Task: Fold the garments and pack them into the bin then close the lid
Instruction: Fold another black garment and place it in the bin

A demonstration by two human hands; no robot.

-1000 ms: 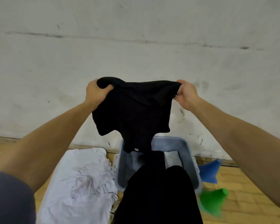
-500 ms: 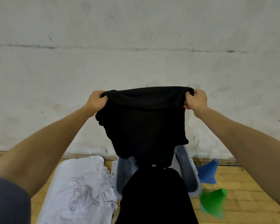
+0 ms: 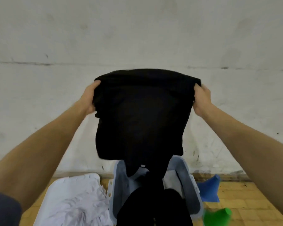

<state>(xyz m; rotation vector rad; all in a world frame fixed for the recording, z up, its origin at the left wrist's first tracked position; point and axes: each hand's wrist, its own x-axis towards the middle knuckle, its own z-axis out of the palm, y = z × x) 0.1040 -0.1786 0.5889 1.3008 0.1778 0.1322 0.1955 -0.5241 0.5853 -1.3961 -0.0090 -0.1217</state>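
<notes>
The left hand (image 3: 89, 99) and right hand (image 3: 202, 101) each grip a top corner of the black garment (image 3: 140, 115), held up above the bin (image 3: 193, 190) on the floor. It looks soft, light and limp; the corners seem the best hold.

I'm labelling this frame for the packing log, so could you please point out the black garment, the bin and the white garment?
black garment (image 3: 142, 115): head view, middle of the hanging cloth.
bin (image 3: 189, 174): head view, right rim.
white garment (image 3: 78, 198): head view, centre of the crumpled pile.
</notes>
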